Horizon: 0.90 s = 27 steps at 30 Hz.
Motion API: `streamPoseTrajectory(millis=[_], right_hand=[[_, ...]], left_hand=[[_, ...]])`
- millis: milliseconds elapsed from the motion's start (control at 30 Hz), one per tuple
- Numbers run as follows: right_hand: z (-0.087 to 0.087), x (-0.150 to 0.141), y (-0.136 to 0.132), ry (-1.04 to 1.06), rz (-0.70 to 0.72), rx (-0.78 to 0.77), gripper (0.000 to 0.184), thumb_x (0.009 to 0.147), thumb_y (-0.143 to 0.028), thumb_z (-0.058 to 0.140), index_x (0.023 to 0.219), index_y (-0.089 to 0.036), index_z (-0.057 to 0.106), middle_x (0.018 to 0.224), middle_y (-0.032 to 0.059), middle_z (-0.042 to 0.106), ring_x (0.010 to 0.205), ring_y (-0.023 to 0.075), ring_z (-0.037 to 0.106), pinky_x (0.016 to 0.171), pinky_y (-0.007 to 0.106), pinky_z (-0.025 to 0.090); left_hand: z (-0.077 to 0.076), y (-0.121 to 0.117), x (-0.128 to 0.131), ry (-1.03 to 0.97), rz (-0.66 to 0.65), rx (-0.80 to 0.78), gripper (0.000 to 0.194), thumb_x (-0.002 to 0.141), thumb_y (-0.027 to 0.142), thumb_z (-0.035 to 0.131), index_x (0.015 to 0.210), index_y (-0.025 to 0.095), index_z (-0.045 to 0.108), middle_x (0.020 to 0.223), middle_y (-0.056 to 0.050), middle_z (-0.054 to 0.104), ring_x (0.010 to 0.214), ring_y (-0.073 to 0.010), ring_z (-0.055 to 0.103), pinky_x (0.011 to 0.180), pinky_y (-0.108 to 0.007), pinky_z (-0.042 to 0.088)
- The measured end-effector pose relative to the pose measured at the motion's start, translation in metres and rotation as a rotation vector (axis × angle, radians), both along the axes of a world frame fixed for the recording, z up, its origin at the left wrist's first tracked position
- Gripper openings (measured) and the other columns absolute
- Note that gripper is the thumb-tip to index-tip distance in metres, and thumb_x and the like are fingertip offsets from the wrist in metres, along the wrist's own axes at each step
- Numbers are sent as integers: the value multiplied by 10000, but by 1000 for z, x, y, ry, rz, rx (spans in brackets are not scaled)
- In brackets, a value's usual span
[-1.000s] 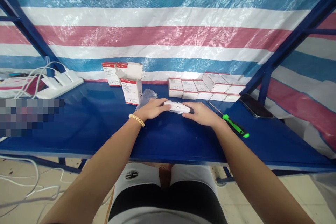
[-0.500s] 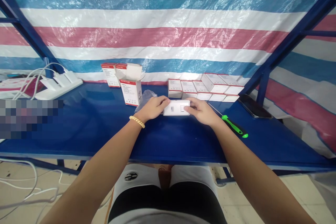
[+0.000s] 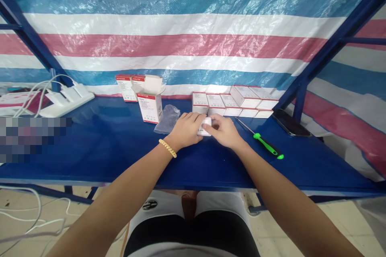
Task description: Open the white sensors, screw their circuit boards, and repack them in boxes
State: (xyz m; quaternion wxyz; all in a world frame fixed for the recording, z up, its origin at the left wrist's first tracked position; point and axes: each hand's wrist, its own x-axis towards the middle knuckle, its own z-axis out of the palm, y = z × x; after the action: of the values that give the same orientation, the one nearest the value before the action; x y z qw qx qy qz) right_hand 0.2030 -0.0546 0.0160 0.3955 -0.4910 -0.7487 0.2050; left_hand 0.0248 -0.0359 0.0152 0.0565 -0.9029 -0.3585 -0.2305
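Both hands together at mid-bench, closed from either side on a small white device (image 3: 206, 126), mostly hidden between the fingers. Left hand (image 3: 186, 129) cupped over the device's left part, fingers curled across its top, grip closed on it; beaded bracelet (image 3: 167, 148) at that wrist. Right hand (image 3: 223, 131) pressed against the device's right end, thumb and fingers pinched onto it, grip likewise closed on it. Device low over the blue bench (image 3: 99, 144); resting on the surface or raised slightly, cannot tell. Just left of the left hand, a crumpled clear plastic bag (image 3: 167, 119) lying flat. Behind the bag, an open red-and-white carton (image 3: 149, 100) standing upright with its flap up, and two more upright cartons (image 3: 128, 86) further back by the tarp. Directly behind the hands, a row of flat white boxes (image 3: 235, 103), some stacked, against the striped tarp (image 3: 193, 32). Right of the right hand, near but apart, a screwdriver with a green handle (image 3: 265, 146) lying aslant on the bench. Further right, a dark phone (image 3: 291, 122) lying flat near the blue frame post. Far left, a white power strip (image 3: 68, 100) with plugged-in adapters and white cables.
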Motion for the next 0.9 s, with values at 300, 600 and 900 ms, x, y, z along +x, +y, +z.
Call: streamPoseTrajectory(millis=[300, 600, 900], right_hand=[[16, 61, 16, 65, -343, -5, 153, 753, -337, 597, 804, -200, 641, 674, 42, 658, 625, 190, 596, 654, 358, 472], [27, 112, 7, -261, -813, -295, 219, 687, -394, 657, 763, -189, 642, 864, 146, 690, 872, 308, 628, 756, 403, 459], [-9, 131, -56, -642, -805, -390, 631, 725, -630, 583, 1072, -107, 654, 1073, 208, 678, 1038, 373, 626, 867, 452, 482]], left_hand=[[4, 6, -18, -223, 15, -157, 554, 663, 299, 712, 1156, 196, 482, 1090, -86, 607, 961, -272, 615, 827, -386, 492], [6, 2, -26, -402, 30, -352, 807, 594, 557, 821, 1209, 206, 434, 1125, -91, 608, 998, -273, 624, 824, -382, 506], [0, 7, -18, -468, -71, -356, 735, 633, 438, 835, 1218, 200, 458, 1127, -82, 618, 1004, -255, 619, 848, -376, 504]])
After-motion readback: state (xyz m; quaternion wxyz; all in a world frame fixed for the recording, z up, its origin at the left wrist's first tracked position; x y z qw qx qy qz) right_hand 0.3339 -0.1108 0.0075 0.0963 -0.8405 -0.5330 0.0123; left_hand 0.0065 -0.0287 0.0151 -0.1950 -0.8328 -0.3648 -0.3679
